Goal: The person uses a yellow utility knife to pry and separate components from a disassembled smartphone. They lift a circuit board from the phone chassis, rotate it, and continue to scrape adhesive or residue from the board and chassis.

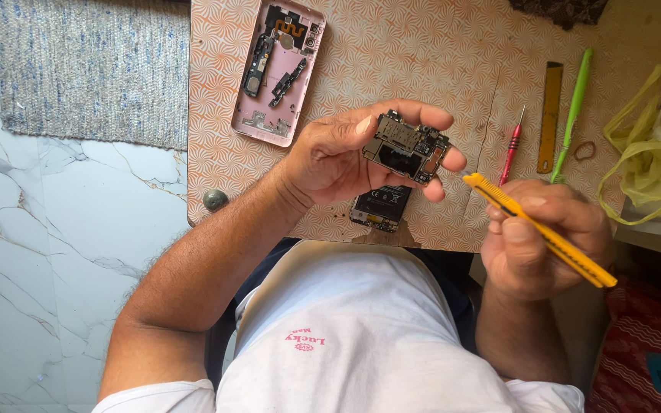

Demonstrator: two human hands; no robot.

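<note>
Circuit board (pixel 407 147) in left hand (pixel 338 157); table (pixel 437 61) edge below.

Patterned table (pixel 437 53) carries pink phone shell (pixel 278 70), red screwdriver (pixel 511 149), ruler (pixel 550 116).

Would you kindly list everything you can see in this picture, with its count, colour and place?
circuit board: one, dark with metal parts, held above the table
utility knife: one, yellow, held at right
phone back shell: one, pink, table's far left
second phone part: one, dark, on the table under the board
screwdriver: one, red, table right
ruler: one, orange-brown, beside the screwdriver
green tool: one, right of the ruler
table: one, orange-patterned top
plastic bag: one, yellow, far right
rug: one, grey-blue, floor at left
left hand: holds the circuit board
right hand: grips the utility knife
</note>
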